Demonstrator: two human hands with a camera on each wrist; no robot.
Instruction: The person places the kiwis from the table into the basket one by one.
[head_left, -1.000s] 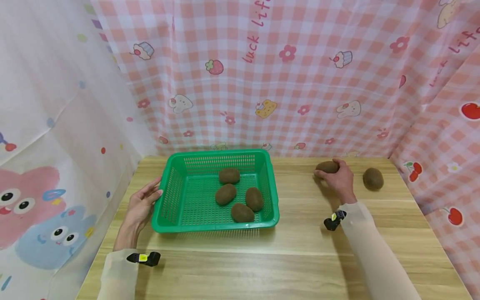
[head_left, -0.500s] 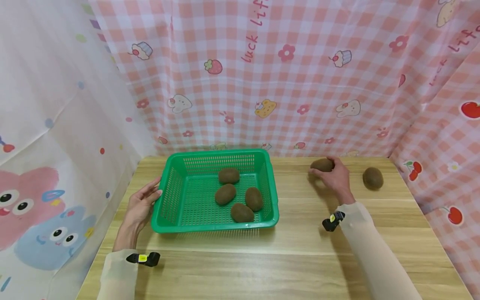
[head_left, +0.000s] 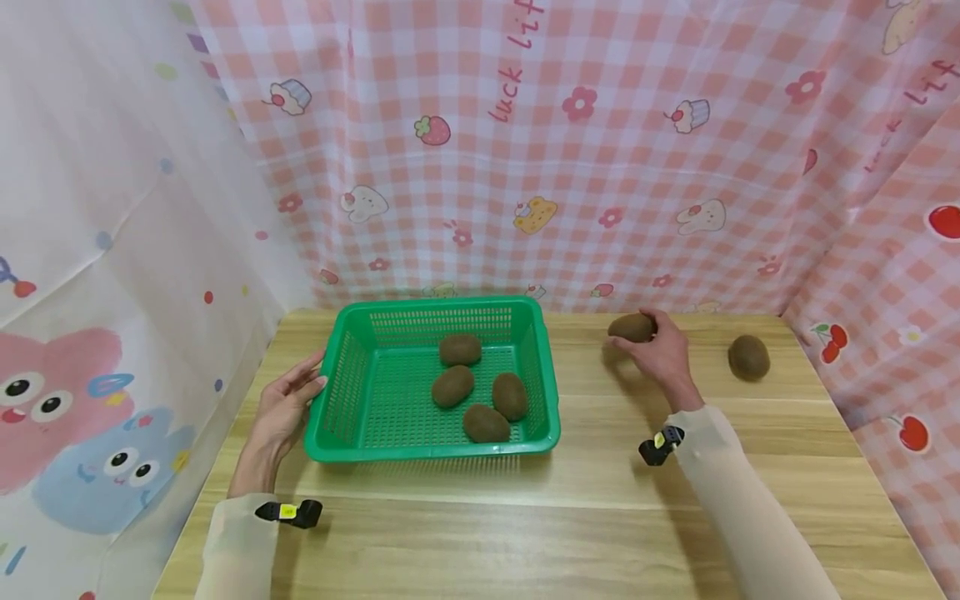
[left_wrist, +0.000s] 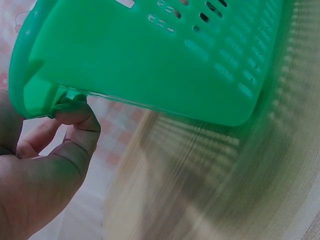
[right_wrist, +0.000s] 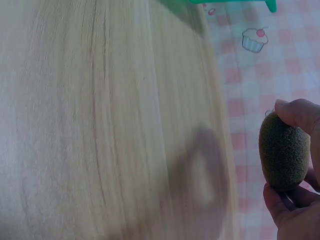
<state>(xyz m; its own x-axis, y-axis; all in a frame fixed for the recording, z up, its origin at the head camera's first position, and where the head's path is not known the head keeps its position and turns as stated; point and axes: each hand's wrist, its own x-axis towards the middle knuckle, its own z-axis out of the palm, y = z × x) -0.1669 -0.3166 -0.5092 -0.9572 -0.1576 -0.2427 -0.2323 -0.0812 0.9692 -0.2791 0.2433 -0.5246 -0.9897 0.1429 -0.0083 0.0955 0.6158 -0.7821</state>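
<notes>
A brown kiwi [head_left: 632, 328] is pinched between the thumb and fingers of my right hand [head_left: 664, 354], over the back of the table to the right of the basket. The right wrist view shows that kiwi [right_wrist: 284, 152] raised off the wood, the thumb on one end and fingertips at the other. My left hand [head_left: 283, 410] grips the left rim of a green plastic basket [head_left: 431, 453]; in the left wrist view the thumb [left_wrist: 75, 112] curls against the rim's underside. Several kiwis lie in the basket's right half, among them a kiwi [head_left: 460, 349] near the back wall.
Another kiwi [head_left: 748, 357] lies on the wooden table [head_left: 480, 542] at the far right. A pink checked cloth [head_left: 465, 167] hangs behind the table and on the right side. On the left hangs a white cartoon-printed cloth [head_left: 150, 333].
My right hand has moved left and slightly back toward the basket, carrying the kiwi. The left hand and basket have stayed in place.
</notes>
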